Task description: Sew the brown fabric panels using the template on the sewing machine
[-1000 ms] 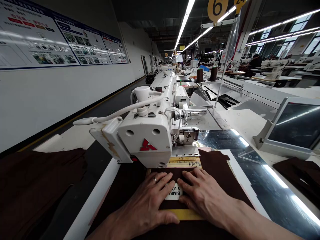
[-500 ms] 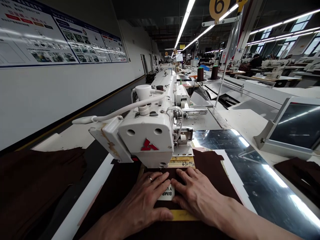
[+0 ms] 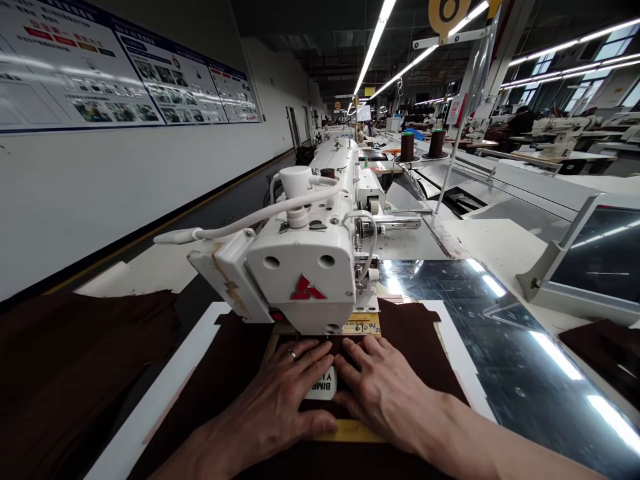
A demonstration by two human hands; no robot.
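Note:
Both hands lie flat on dark brown fabric [image 3: 410, 333] under the head of a white sewing machine [image 3: 300, 267]. My left hand [image 3: 293, 387], with a ring on one finger, has its fingers spread and pointing at the machine. Beside it my right hand [image 3: 377, 387] rests with fingers apart. Between them shows a white label [image 3: 324, 383] with black letters, partly covered by my left hand. A yellow strip [image 3: 353, 431] lies below the label, near my left thumb. The needle area is hidden behind the machine head.
A control screen [image 3: 595, 253] stands at the right beside a shiny metal plate [image 3: 465, 300]. More brown fabric lies at the left [image 3: 85, 353] and far right [image 3: 605, 353]. Two thread spools [image 3: 407, 147] stand behind, with a pole [image 3: 455, 150] nearby.
The fabric, label and both hands have shifted slightly left relative to the machine head. The view has also moved a little, so the machine appears further right. Both hands stay flat.

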